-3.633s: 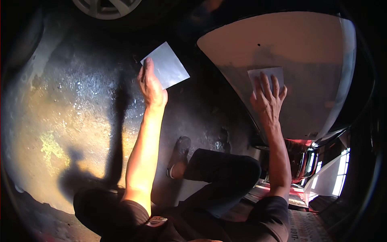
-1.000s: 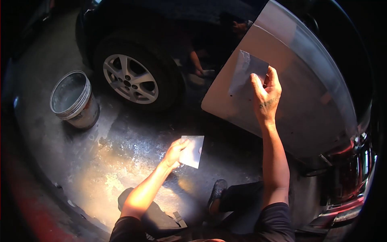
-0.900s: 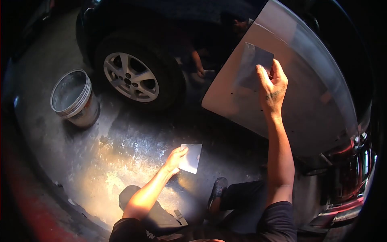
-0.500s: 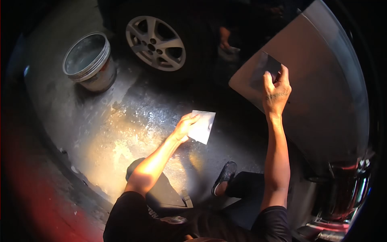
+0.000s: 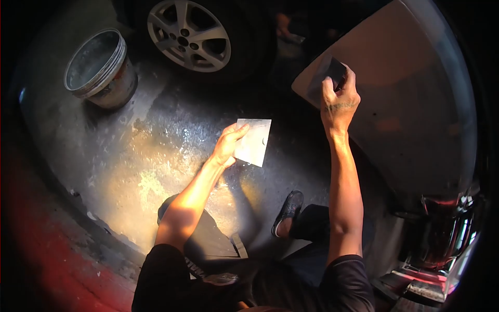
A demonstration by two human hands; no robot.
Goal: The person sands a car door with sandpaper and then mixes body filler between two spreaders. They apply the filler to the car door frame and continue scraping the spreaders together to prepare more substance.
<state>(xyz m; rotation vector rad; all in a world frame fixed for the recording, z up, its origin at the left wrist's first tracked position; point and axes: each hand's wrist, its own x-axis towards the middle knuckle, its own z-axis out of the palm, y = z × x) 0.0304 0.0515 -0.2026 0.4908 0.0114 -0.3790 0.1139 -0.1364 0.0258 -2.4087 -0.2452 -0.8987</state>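
Note:
A pale, flat rectangular plate (image 5: 253,142) is held by my left hand (image 5: 227,145), thumb on top, above the floor. My right hand (image 5: 340,103) pinches a dark flat spreader (image 5: 331,71) between thumb and fingers. The spreader lies against the front edge area of a grey-brown car panel (image 5: 395,88). A small dark mark shows near the plate's right edge. What the underside fingers of my left hand do is partly hidden by the plate.
A worn bucket (image 5: 106,78) stands on the floor at the upper left, beside a car wheel (image 5: 188,36). Another person's hand (image 5: 283,26) shows dimly at the top. A red car part and tail light (image 5: 442,229) are at the lower right.
The view has shifted, so the bucket and wheel appear higher and further left. My right hand and the spreader are slightly nearer the panel's left edge. Both hands keep their holds.

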